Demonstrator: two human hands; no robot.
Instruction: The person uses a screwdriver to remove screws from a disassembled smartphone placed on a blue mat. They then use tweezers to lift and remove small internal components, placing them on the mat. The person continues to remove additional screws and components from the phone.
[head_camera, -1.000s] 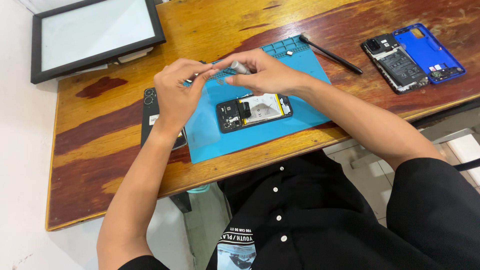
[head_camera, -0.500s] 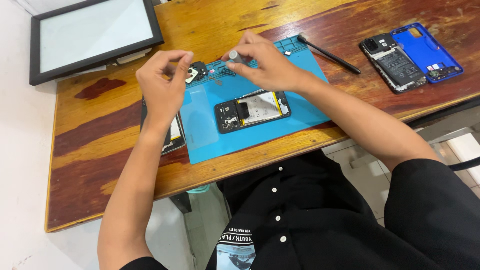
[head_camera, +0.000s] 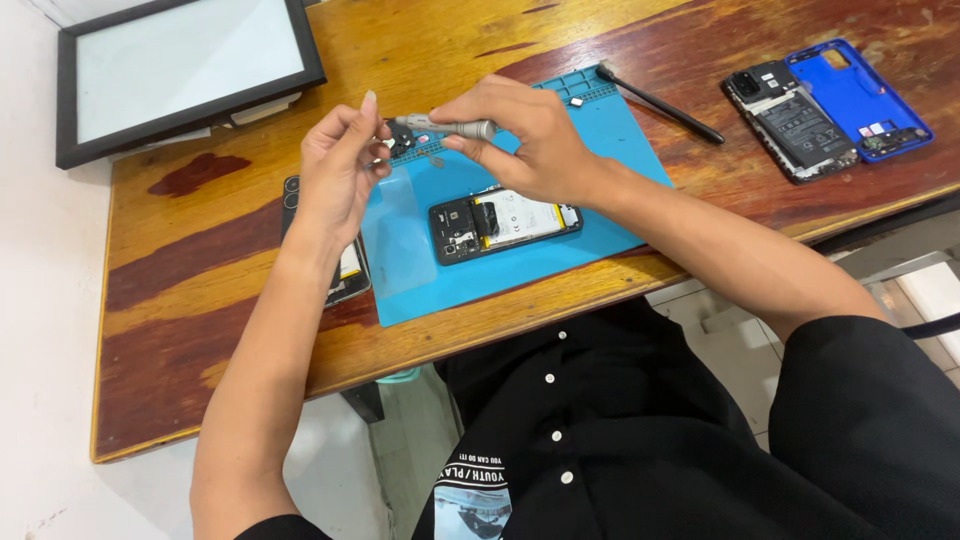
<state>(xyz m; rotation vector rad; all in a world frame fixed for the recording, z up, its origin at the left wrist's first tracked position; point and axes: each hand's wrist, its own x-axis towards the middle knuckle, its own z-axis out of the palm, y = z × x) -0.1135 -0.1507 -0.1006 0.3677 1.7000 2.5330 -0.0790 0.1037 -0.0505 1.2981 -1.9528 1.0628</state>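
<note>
Above blue mat (head_camera: 420, 270), slim grey screwdriver (head_camera: 455, 127)

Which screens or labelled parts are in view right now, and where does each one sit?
Framed panel: far left corner of the table, rectangular, black frame, pale blank face.
Opened phone: on the blue mat, below the right hand, black with a white labelled battery.
Second opened phone: far right, black, beside a blue back cover.
</note>
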